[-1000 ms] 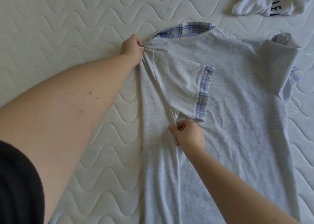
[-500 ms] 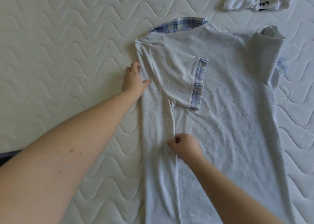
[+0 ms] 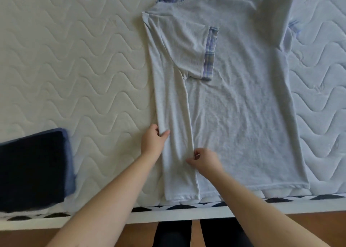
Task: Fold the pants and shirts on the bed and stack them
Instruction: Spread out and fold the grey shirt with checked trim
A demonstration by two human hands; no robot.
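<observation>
Grey shirt (image 3: pixel 234 106) bears no readable writing; both hands' fingers (image 3: pixel 164 133) pinch its folded strip

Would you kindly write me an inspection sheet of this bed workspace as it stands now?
Surface: quilted white mattress, wavy stitching, its near edge along the bottom of the view.
Job's things: grey shirt lies flat, plaid collar far; its left side and plaid-cuffed sleeve are folded inward, the right side is not yet folded. Folded dark blue garment lies at the left near edge.
Clutter: nothing seen.
Grippers: left hand grips the outer folded edge of the shirt; right hand pinches the inner edge of the fold.
Cables: nothing seen.
Surroundings: wooden floor below the bed; the person's dark-clad legs.
</observation>
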